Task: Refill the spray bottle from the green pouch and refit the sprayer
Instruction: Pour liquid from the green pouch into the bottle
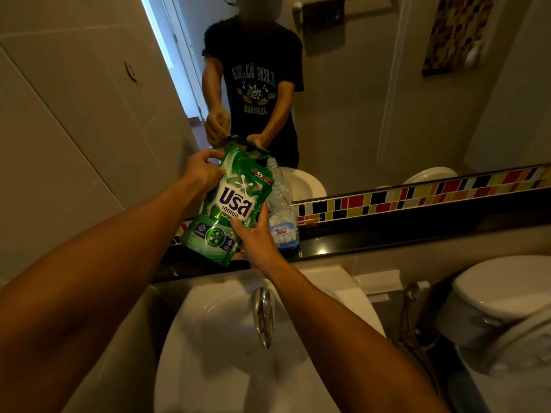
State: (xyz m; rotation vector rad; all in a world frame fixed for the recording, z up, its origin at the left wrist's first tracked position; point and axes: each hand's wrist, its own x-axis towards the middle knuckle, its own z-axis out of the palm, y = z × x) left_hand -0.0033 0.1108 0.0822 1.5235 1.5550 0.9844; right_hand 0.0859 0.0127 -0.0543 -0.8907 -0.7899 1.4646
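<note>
Mid-task, by the look of things: sprayer already off the clear plastic spray bottle with the blue-and-white label, neck open, a little blue liquid low inside. No sprayer head anywhere in view. Pouring probably about to begin or just begun; no stream visible, spout hidden. Left to do, judging from this: filling, setting the pouch down, screwing the sprayer back on.

Glossy green refill pouch with white lettering held tilted above the dark polished ledge under the mirror, top corner leaning toward the bottle neck, lower edge near the ledge's front edge. Bottle upright on the ledge, just behind and right of the pouch, partly covered by it.

Left hand raised, forearm stretched forward, fingers curled and pinching the pouch's upper left corner. Right hand lower, cupping the pouch's bottom right, thumb pressed on the front, fingers wrapped behind. Both arms reaching over the white ceramic basin and its chrome tap.
</note>
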